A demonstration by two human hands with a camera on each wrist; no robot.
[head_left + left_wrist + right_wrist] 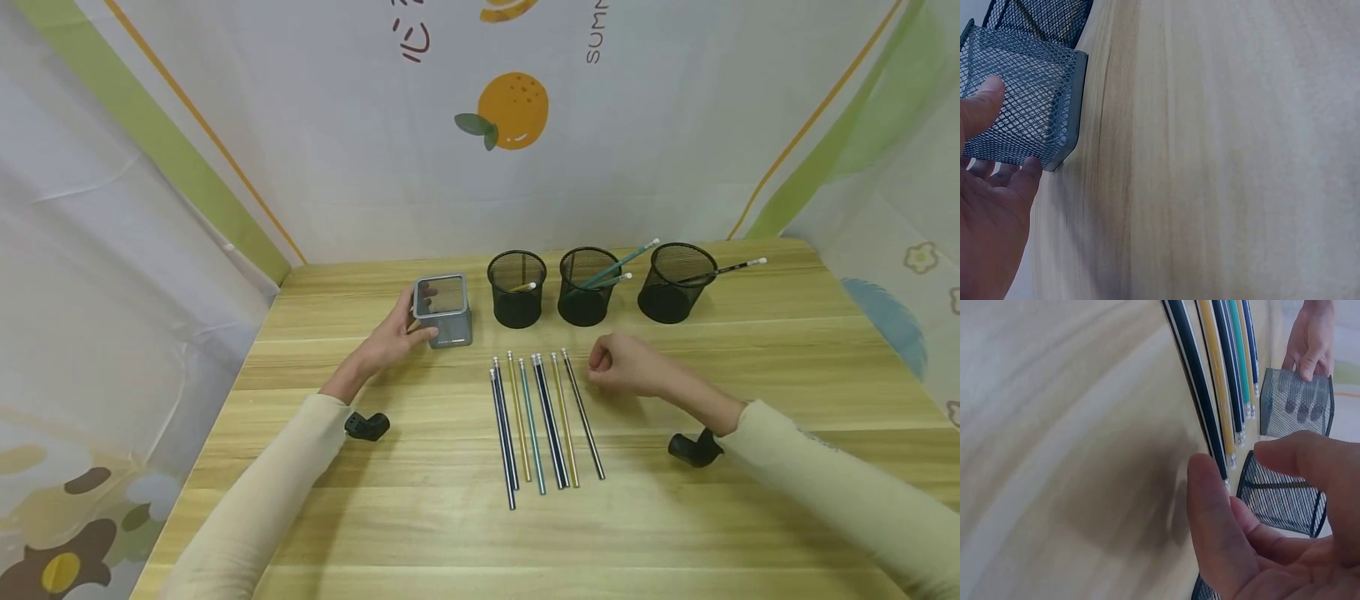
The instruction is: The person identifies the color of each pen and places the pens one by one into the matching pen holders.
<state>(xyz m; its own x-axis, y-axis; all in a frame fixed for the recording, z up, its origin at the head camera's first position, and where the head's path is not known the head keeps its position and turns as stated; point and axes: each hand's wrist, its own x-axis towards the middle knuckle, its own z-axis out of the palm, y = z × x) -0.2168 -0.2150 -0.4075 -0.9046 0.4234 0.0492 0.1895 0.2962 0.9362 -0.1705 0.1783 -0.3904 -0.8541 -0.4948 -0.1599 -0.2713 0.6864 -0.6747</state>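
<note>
My left hand (386, 340) grips a square grey mesh pen holder (451, 328) that stands upright at the back left. Its thumb lies along the near side; in the left wrist view the other fingers reach round the far side of the holder (1035, 94). Beside the eraser end of a black pencil (584, 417), the rightmost in a row, my right hand (633, 365) hovers with loosely bent fingers. In the right wrist view a gap shows between its thumb and fingers, with nothing held. Yellow, teal (532, 429) and dark blue pencils (504, 433) make up the rest of the row.
Three round black mesh cups line the back: the left cup (517, 308) holds a yellow pencil, the middle cup (582, 308) two teal ones, the right cup (663, 300) a black one. Behind them hangs a printed white cloth (360, 167) along the wooden table's (420, 533) far edge.
</note>
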